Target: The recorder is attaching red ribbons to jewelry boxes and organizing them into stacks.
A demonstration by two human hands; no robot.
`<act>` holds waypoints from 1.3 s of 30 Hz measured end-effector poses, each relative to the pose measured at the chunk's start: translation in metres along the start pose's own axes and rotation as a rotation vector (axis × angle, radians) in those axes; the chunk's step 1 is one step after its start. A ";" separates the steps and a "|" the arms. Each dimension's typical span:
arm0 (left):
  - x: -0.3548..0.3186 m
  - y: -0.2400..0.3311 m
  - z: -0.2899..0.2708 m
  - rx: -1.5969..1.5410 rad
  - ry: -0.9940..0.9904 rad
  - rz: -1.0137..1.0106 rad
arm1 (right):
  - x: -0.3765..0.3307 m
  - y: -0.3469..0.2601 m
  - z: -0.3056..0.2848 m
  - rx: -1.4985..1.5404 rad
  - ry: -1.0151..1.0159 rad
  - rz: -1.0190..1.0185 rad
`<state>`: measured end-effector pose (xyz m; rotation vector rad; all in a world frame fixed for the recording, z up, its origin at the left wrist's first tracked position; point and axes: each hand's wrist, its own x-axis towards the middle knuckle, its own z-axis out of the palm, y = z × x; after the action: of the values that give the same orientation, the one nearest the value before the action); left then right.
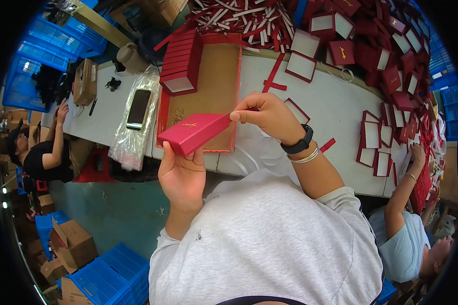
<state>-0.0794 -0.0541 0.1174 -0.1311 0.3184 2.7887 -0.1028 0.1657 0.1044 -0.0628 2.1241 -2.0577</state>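
Note:
A red gift box [196,133] with gold script on its lid is held up in front of me, tilted. My left hand [182,175] grips it from below, thumb and fingers on its near side. At its right end my right hand [262,116] pinches the corner between thumb and fingertips; whether a ribbon is also in that pinch I cannot tell. Behind the box lies a shallow red-edged cardboard tray [221,71]. A stack of similar red boxes [180,61] stands along the tray's left side.
Left of the tray, a phone [139,108] lies on clear plastic bags [122,150]. Red and white ribbons [244,23] are heaped at the back. Many red boxes [392,76] pile up on the right. One co-worker [404,239] sits at right, another [46,152] at left. Blue crates [112,277] stand below.

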 end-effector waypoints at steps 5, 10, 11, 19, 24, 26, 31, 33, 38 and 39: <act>0.000 0.003 -0.007 -0.048 -0.081 -0.038 | -0.001 0.005 0.000 0.147 -0.085 0.036; 0.001 0.002 -0.010 -0.177 -0.096 -0.128 | -0.004 0.014 0.006 0.345 -0.220 -0.201; 0.002 0.003 -0.011 -0.203 -0.120 -0.162 | -0.005 0.014 0.009 0.464 -0.278 -0.204; 0.005 0.002 -0.014 -0.251 -0.230 -0.252 | -0.012 0.005 0.018 0.505 -0.201 -0.344; 0.005 0.001 -0.010 -0.324 -0.197 -0.225 | -0.015 -0.001 0.017 0.418 -0.160 -0.391; 0.004 -0.004 -0.009 -0.233 -0.216 -0.117 | -0.016 -0.002 0.017 0.316 -0.080 -0.462; 0.003 -0.026 0.000 0.195 -0.343 0.125 | -0.024 -0.011 0.025 0.084 -0.013 -0.595; 0.002 -0.029 0.000 0.418 -0.181 0.250 | -0.028 -0.017 0.028 -0.097 0.032 -0.616; 0.006 -0.047 0.005 0.676 -0.185 0.345 | -0.029 -0.015 0.033 -0.125 0.100 -0.570; 0.008 -0.044 0.000 0.720 -0.207 0.387 | -0.029 -0.015 0.033 -0.100 0.100 -0.570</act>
<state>-0.0720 -0.0112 0.1078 0.4257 1.3747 2.8064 -0.0702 0.1369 0.1211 -0.6624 2.4848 -2.2679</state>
